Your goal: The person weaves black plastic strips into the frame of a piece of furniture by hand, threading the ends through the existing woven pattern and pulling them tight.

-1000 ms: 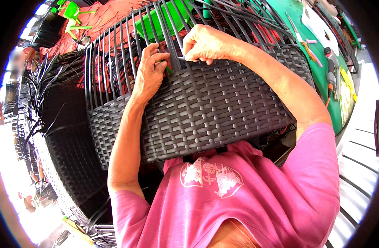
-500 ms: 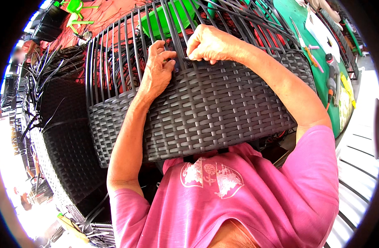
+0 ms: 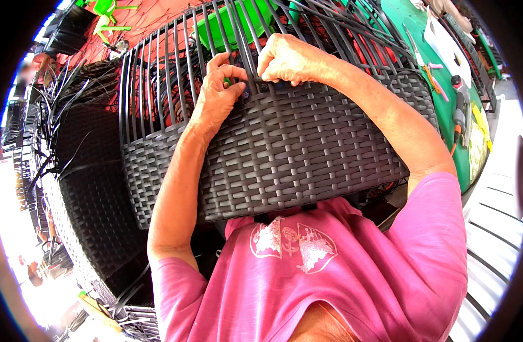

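"Their left hand [image 3: 217, 94] has edged a little closer to the right hand [image 3: 290, 60] since a second ago, hasn't it?"

"It has, and the right one has hardly budged. Both are at the top edge of that black woven panel [image 3: 296, 142]."

"How does the panel lie, from where you stand?"

"Straight in front of the person, its lower edge near the pink shirt [image 3: 353, 285], with dark upright strips [image 3: 245, 54] rising above the weave."

"And the grip?"

"Right fingers are bent in over the edge, knuckles up; the tips are mostly hidden, so I can't tell how tightly they're closed, or on what. Left is half curled, thumb and forefinger close together (a speck of green shows by them, too small to make out), and I can't say whether it has hold of anything."

"What's beyond the strips?"

"A bright green tub [image 3: 220, 40], with red floor [image 3: 142, 23] around it. Over on the right, a long-bladed tool with orange handles [image 3: 430, 74] and a power tool [image 3: 459, 108] lie on a green surface [image 3: 394, 12]. Left of the panel stands another dark woven piece [image 3: 102, 205]."
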`<state>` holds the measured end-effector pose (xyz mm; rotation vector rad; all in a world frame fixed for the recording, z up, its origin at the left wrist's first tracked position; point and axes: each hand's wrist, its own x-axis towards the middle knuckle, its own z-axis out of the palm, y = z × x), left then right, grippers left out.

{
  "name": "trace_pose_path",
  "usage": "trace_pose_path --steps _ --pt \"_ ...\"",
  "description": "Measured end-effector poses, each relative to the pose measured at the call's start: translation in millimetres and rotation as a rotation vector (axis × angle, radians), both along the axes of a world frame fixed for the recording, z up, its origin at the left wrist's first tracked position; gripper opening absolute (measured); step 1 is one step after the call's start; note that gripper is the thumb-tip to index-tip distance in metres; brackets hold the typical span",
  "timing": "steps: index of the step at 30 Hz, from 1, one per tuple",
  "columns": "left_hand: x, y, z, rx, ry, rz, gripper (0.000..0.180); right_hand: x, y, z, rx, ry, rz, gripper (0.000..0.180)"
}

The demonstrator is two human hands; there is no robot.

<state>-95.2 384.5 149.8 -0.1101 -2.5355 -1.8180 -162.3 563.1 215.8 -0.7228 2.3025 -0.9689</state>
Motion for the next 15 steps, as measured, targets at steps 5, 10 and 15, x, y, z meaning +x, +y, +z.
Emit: trace_pose_path --steps 5,10,15 --pt "-1.2 1.0 3.8 -0.010 -0.005 -0.018 0.017 -1.6 -1.1 -10.6 -0.080 -0.006 0.003 0.005" --pt "-1.7 3.8 -3.6 -0.321 0.194 0.005 0.009 -0.9 -4.7 -20.4 -0.153 0.042 -0.043 0.005" --pt "8.3 6.3 33.6 -0.643 0.358 0.108 0.010 7.1 -7.7 -13.6 -0.286 0.234 0.052 0.015"
